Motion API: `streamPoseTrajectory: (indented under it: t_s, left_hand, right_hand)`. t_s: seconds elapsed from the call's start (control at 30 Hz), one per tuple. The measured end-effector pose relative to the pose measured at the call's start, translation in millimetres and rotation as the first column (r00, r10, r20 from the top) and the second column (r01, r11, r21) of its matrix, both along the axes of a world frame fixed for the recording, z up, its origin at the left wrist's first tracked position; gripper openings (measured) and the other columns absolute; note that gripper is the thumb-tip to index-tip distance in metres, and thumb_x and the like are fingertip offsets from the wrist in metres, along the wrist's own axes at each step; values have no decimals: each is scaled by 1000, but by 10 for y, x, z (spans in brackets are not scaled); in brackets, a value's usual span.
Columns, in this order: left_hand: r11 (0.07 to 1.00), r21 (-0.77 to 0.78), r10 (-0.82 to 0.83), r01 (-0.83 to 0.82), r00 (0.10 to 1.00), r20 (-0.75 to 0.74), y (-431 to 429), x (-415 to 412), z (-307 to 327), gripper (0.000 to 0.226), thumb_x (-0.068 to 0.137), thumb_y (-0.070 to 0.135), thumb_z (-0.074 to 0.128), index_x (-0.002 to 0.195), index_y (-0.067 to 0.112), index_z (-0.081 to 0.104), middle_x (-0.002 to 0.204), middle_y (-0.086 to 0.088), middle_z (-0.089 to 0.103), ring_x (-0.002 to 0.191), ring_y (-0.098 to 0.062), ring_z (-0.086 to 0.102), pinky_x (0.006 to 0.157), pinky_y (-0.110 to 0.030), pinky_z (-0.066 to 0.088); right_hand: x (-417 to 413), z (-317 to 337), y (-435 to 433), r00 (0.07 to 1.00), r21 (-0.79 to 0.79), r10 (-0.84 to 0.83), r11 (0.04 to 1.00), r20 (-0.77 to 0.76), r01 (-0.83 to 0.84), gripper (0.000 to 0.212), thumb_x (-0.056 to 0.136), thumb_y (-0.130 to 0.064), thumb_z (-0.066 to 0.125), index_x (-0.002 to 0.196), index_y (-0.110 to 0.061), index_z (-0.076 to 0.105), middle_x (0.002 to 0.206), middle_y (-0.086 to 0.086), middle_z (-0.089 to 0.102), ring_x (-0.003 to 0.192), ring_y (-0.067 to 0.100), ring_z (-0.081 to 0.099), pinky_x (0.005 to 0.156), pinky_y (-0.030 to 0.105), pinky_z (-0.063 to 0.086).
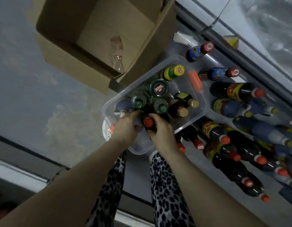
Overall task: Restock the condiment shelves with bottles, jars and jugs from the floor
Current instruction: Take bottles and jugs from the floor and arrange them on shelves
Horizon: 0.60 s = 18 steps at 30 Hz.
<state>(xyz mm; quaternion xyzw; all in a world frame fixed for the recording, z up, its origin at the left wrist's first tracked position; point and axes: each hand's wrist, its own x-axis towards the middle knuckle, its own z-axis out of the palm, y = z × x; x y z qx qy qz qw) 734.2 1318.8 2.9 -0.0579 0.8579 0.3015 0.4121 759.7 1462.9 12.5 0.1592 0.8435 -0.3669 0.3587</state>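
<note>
Fingers of the right hand (161, 130) were curled round the neck of a red-capped bottle (148, 122) toward the tub's (138, 150) near corner; the left hand's (127, 126) grip I couldn't tell. Probably full, heavy, slick — better supported lower down.

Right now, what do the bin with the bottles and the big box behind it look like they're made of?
Bin: clear, glossy plastic, probably; the floor shows through its walls and its rim catches light. Box: brown matte cardboard, going by its folded flaps and raw edges.
</note>
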Motion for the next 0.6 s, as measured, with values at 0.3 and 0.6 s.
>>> streamPoseTrajectory:
  t_s: [0.3,0.6]
  left_hand:
    - [999,10,-41,41,998,37,-7,28,-290,62,85,7,65,144,20,48,125,-15,64,114,-35,59,90,-36,45]
    - [998,49,-43,42,999,26,17,-13,-63,64,84,3,63,145,18,47,123,-19,64,105,-39,60,85,-38,45]
  right_hand:
    - [-27,-332,-110,978,112,208,973,-21,-204,43,91,-7,65,134,-11,59,132,8,64,122,28,59,100,37,45]
    - [-224,47,-80,985,68,153,987,-81,-148,42,90,-10,69,131,-13,60,123,10,68,114,32,61,95,39,47]
